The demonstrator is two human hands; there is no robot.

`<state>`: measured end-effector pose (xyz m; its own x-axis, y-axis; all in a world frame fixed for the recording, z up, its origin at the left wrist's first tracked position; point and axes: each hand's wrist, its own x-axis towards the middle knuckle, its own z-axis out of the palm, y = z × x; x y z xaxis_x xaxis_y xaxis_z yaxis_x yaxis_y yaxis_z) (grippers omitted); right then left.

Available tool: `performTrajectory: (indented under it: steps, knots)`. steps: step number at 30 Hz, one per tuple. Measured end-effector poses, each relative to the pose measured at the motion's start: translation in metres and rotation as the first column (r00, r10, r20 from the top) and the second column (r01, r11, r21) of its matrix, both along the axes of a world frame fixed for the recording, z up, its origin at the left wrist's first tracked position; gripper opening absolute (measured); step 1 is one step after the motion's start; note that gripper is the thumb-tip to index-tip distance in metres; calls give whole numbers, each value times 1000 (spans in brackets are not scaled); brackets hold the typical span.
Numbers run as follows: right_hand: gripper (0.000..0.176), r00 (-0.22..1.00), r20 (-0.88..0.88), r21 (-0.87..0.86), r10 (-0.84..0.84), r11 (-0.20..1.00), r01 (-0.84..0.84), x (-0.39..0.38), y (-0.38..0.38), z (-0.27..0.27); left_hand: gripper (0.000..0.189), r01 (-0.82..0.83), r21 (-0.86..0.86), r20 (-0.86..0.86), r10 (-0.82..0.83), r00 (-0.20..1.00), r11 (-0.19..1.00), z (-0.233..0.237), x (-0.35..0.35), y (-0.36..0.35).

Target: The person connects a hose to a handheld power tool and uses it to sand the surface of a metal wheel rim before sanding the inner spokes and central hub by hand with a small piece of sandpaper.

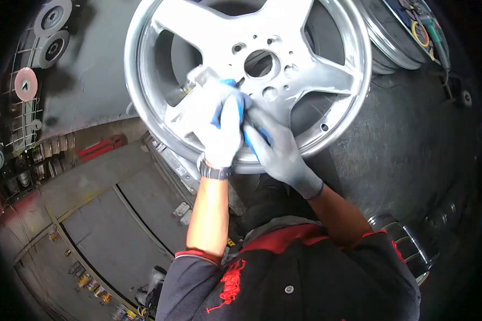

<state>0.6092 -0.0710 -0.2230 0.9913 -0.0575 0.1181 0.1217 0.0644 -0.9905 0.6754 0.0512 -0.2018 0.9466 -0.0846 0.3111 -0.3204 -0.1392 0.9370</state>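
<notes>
A silver alloy wheel rim (326,69) with broad spokes and a centre hub hole lies flat in front of me. My left hand (222,125), in a grey glove with blue patches, presses a whitish tool or pad (201,80) against a spoke left of the hub. My right hand (276,147), gloved the same way, rests close beside it on the rim's near edge, touching the left glove. What sits under the gloves is hidden. A watch is on my left wrist.
Another rim (385,48) lies at the upper right, and a chrome part (407,246) at the lower right. Grinding discs (48,32) hang on a wire rack at the upper left. Tools litter the dark floor (91,278) at the lower left.
</notes>
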Motion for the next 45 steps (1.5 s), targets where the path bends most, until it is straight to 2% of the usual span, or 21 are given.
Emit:
performTrajectory:
  steps: [1,4,6,8,11,13,14,16,18,20,23,26,27,30,33,38,39,41,42,44,45]
  knots:
    - [32,1000,-12,-3,-10,1000,10,-17,-5,-7,12,-15,-3,238,16,971,1000,-13,-13,-10]
    - [33,989,-132,-44,62,997,-68,-58,-27,-21,11,43,195,203,-83,976,980,-23,-47,-19]
    - [35,951,-309,1,11,1000,-11,-78,-39,-21,11,64,234,226,-118,967,970,-29,-58,-34]
    - [37,963,-268,-79,-2,997,-20,-82,-46,-20,13,87,212,213,-133,968,973,-32,-65,-44]
    - [38,953,-302,-1,28,1000,-30,-80,-49,-22,12,55,214,184,-95,978,975,-32,-57,-50]
    - [38,955,-296,123,-30,990,69,-66,-40,-31,11,54,259,198,-108,974,964,-23,-37,-48]
    - [38,955,-298,126,-19,990,59,-57,-43,-29,10,37,244,244,-99,965,969,-25,-27,-48]
    - [40,945,-310,84,100,993,-77,-40,-51,-14,11,26,213,197,-69,978,977,-22,-18,-52]
    - [44,969,-234,36,80,997,-74,-43,-52,-13,11,17,226,208,-65,976,974,-24,-24,-51]
    - [46,903,-421,164,85,986,-16,-61,-50,-13,11,9,242,214,-62,975,970,-30,-38,-50]
    - [46,922,-374,36,98,995,-91,-77,-55,-15,8,3,167,259,-47,965,986,-41,-57,-47]
    - [47,920,-384,90,75,995,-43,-67,-51,-23,8,-26,125,237,-5,972,992,-34,-45,-50]
    - [47,919,-386,91,81,995,-49,-58,-51,-23,10,-15,241,218,-39,975,970,-24,-39,-48]
    - [45,925,-353,118,139,988,-103,-38,-54,-17,12,-98,215,296,31,955,972,-17,-17,-54]
    - [38,964,-254,-11,78,996,-84,-40,-52,-15,12,-102,223,264,41,964,969,-20,-24,-54]
    - [33,900,-428,-87,86,987,-135,-57,-60,-12,11,-68,152,204,36,978,986,-30,-44,-51]
    - [33,897,-434,-90,87,986,-139,-55,-60,-16,10,-74,181,253,26,967,981,-28,-38,-51]
    - [33,970,-229,-32,82,995,-92,-39,-59,-29,9,-98,204,283,37,958,974,-21,-26,-54]
    - [33,969,-230,-32,85,995,-95,-32,-60,-32,9,-100,204,282,40,959,974,-17,-21,-56]
    - [44,987,-68,-304,147,939,-160,-19,-67,-30,10,-26,101,123,14,992,994,-12,-14,-60]
    - [44,966,-224,-99,125,984,-150,-22,-64,-22,10,-52,155,189,22,982,987,-14,-13,-58]
